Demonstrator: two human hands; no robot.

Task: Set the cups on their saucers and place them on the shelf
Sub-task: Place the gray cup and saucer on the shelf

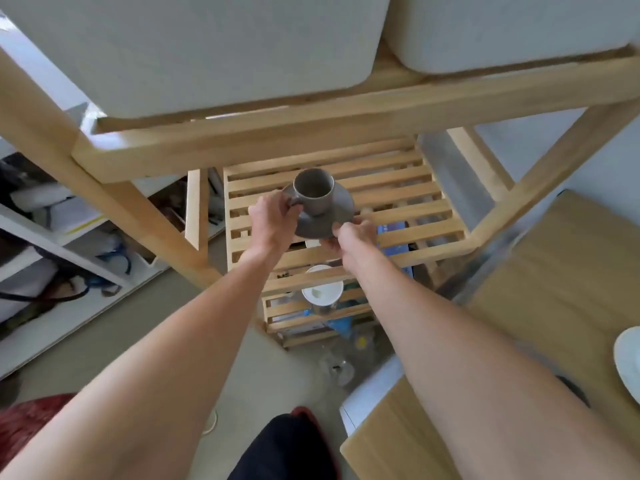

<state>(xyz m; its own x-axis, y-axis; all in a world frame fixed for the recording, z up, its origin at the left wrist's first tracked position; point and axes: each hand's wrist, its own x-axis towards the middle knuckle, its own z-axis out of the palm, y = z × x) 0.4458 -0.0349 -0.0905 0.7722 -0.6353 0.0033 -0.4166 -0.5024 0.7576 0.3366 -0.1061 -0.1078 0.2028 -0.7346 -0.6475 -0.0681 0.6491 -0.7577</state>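
Observation:
A grey cup (313, 191) stands upright on a grey saucer (334, 206), held just over the slatted wooden shelf (398, 202). My left hand (272, 218) grips the saucer's left edge, with fingers by the cup's handle. My right hand (351, 237) holds the saucer's near right rim from below. I cannot tell whether the saucer touches the slats. On the shelf below, a white cup (322, 289) shows between my forearms. At the right edge, a white saucer (628, 358) lies on a wooden table (554, 306).
Two pale storage boxes (207, 46) fill the upper shelf, above the wooden frame rail (311, 133). Blue packets and clutter lie on the lowest shelves. A white rack (52, 244) with bags stands at the left. A glass object (337, 367) sits on the floor.

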